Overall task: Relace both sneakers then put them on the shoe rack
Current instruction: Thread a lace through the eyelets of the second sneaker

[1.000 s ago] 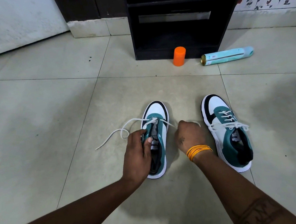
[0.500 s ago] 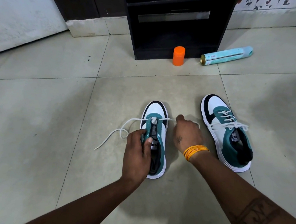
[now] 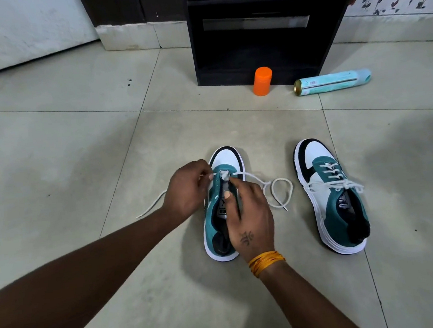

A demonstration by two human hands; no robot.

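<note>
While left hand (image 3: 186, 191) pinches lace (image 3: 274, 187), right hand (image 3: 250, 213) steadies sneaker (image 3: 215, 217)

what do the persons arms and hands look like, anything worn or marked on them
Both forearms are bare, with no sleeves in view. The right hand has a small dark tattoo on its back, and orange-yellow thread bands circle the right wrist. The left hand shows no rings, bands or marks.

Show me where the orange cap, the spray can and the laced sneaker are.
orange cap (image 3: 262, 81), head view, middle of its side.
spray can (image 3: 332, 82), head view, middle of its body, lying on the floor.
laced sneaker (image 3: 316, 157), head view, white toe panel.
</note>
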